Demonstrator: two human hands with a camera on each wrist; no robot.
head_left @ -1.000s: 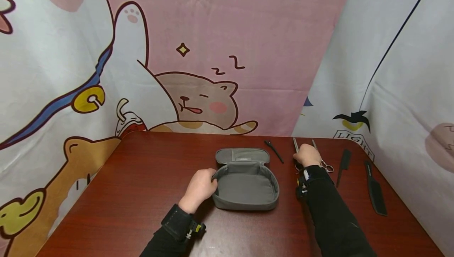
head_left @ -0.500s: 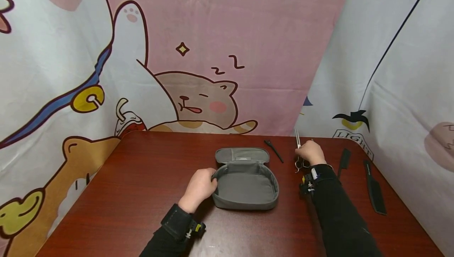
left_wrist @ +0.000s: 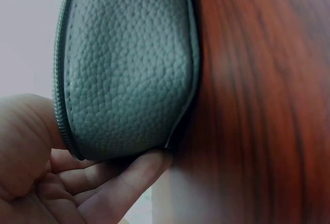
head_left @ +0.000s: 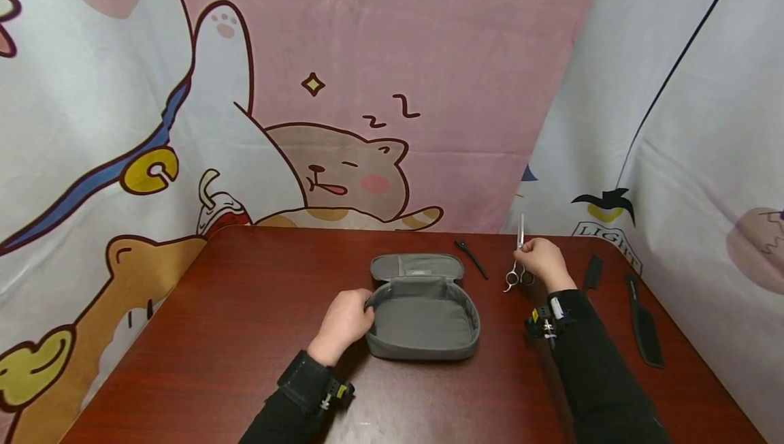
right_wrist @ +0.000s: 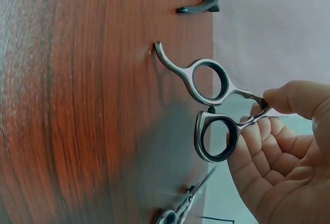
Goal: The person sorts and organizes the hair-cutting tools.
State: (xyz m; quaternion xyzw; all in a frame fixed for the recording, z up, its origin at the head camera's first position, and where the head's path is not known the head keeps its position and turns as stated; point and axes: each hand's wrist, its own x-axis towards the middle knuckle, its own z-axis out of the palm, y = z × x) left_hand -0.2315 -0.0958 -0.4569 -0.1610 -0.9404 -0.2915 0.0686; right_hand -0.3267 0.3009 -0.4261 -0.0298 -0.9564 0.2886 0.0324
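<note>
A grey zip case (head_left: pixel 422 351) stands on the table with its lid folded back and its inside bare. At its left side my left hand (head_left: pixel 343 327) grips the wall, and in the left wrist view the fingers curl around the end of the pebbled case (left_wrist: pixel 129 69). My right hand (head_left: pixel 545 261) pinches silver scissors (head_left: pixel 521 233) near the pivot, raised off the table with the blades pointing away. The right wrist view shows their finger rings (right_wrist: pixel 225 82) hanging free of the hand. A second pair of scissors (right_wrist: pixel 185 203) lies on the table, beneath that hand.
Between case and right hand lies a black hair clip (head_left: pixel 471 259). Farther right are a small black comb (head_left: pixel 592 272) and a larger black comb (head_left: pixel 644 328). Printed cloth (head_left: pixel 459 90) hangs right behind the table's far edge.
My right hand has lifted the scissors off the table and drawn slightly right, so their rings now show. My left hand and the case have stayed put.
</note>
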